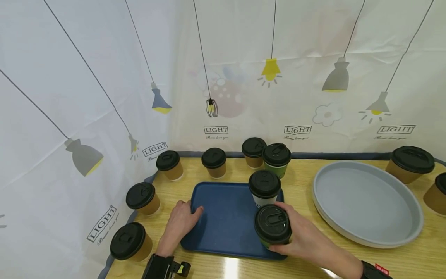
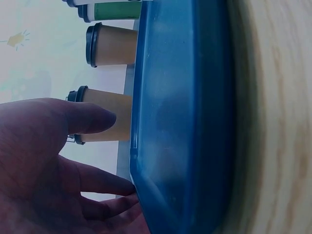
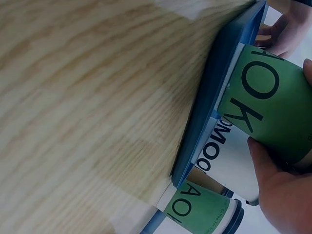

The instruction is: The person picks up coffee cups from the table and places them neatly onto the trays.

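My right hand (image 1: 301,236) grips a green paper coffee cup (image 3: 287,107) with a black lid (image 1: 272,223), upright at the front right of a blue tray (image 1: 223,224). Just behind it on the tray is a white paper cup (image 1: 264,186) with a black lid; its dark lettering shows in the right wrist view. At the tray's left edge rests my left hand (image 1: 181,221), fingertips touching the rim and thumb stretched out over the tray. Large letters run around the green cup's side.
Behind the tray's right corner stand another green cup (image 1: 277,159) and a brown cup (image 1: 253,151). Several more lidded brown cups line the left and back, one (image 1: 213,161) behind the tray. Round grey trays (image 1: 366,205), apparently stacked, lie right, with brown cups (image 1: 411,164) beyond.
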Tool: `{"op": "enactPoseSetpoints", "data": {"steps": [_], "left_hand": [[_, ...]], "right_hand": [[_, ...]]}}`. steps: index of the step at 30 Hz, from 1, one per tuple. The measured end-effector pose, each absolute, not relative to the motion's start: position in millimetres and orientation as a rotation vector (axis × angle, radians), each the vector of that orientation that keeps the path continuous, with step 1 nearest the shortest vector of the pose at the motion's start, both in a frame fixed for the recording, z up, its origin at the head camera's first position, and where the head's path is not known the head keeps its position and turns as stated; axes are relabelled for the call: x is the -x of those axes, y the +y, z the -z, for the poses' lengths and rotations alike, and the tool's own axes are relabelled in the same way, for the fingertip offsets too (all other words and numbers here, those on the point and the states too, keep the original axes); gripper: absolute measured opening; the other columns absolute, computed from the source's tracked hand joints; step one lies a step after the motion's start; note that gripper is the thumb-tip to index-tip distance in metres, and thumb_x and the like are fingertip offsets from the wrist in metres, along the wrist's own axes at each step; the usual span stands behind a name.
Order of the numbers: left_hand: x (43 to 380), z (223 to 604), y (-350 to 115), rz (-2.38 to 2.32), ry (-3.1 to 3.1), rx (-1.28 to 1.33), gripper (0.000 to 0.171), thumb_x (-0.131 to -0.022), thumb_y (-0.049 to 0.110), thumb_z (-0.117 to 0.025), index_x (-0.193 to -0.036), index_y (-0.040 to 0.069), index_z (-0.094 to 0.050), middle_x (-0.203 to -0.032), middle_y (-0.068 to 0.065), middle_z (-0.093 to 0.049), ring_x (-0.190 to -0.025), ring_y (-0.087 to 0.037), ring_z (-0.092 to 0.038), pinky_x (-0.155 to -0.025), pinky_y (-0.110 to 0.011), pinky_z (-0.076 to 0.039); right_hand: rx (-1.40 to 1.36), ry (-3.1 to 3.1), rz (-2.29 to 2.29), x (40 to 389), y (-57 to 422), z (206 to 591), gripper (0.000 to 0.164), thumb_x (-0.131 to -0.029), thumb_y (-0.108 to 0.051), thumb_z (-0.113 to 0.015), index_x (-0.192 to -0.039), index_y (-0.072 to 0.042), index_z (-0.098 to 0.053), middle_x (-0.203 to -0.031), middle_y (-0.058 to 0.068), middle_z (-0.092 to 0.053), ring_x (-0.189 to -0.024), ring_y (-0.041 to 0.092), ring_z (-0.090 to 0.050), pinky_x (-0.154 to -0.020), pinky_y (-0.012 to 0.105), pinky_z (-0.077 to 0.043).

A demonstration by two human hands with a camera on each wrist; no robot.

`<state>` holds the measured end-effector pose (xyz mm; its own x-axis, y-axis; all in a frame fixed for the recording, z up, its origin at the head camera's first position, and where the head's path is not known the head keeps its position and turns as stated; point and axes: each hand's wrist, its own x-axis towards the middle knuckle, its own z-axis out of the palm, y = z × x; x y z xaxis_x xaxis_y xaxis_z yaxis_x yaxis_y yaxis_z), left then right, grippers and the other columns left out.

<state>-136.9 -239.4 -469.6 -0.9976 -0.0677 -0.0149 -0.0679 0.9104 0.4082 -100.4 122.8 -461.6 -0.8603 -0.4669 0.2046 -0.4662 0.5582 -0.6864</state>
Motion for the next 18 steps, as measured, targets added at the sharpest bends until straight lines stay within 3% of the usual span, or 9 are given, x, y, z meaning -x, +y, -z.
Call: {"op": "enactPoseSetpoints", "data": {"steps": [6,12,15,18], "left_hand": [[137.0,469.6,-239.0,-0.659,3.071,0.106,0.054,-0.099,0.031,-0.065,-0.121,-0.018,-0.064,-0.11,-0.031,-0.062,-0.095,-0.04,-0.063,-0.084,-0.054,-0.053],[138.6,470.8,-238.7,-0.665,3.052,0.126,0.056,-0.1,0.032,-0.064,-0.124,-0.018,-0.063,-0.112,-0.031,-0.062,-0.098,-0.04,-0.063,-0.087,-0.055,-0.053],[139.9,470.6,-239.9,-0.65,3.035,0.13,0.057,-0.1,0.033,-0.064,-0.125,-0.019,-0.063,-0.112,-0.031,-0.062,-0.099,-0.04,-0.063,-0.087,-0.055,-0.053],[140.7,469.0,-241.3,-0.647,3.021,0.13,0.058,-0.1,0.033,-0.063,-0.125,-0.019,-0.062,-0.112,-0.031,-0.061,-0.099,-0.041,-0.063,-0.087,-0.055,-0.053]], "right_hand": [[0.798,2.767,1.227,99.6,122.2,463.7,0.115,-0.068,-0.049,-0.096,-0.154,-0.006,-0.034,-0.14,0.015,-0.059,-0.125,0.038,-0.061,-0.096,0.058,-0.052],[0.764,2.71,1.246,94.5,132.7,462.2,0.135,-0.065,-0.052,-0.096,-0.166,-0.012,-0.015,-0.154,0.018,-0.048,-0.134,0.039,-0.054,-0.103,0.056,-0.049],[0.837,2.659,1.321,90.7,149.8,461.7,0.125,-0.074,-0.037,-0.095,-0.166,-0.014,-0.013,-0.156,0.017,-0.045,-0.133,0.036,-0.055,-0.105,0.042,-0.051],[0.831,2.595,1.457,90.3,168.0,462.2,0.094,-0.086,-0.011,-0.084,-0.162,-0.009,-0.027,-0.148,0.017,-0.052,-0.128,0.026,-0.06,-0.102,0.029,-0.052]]}}
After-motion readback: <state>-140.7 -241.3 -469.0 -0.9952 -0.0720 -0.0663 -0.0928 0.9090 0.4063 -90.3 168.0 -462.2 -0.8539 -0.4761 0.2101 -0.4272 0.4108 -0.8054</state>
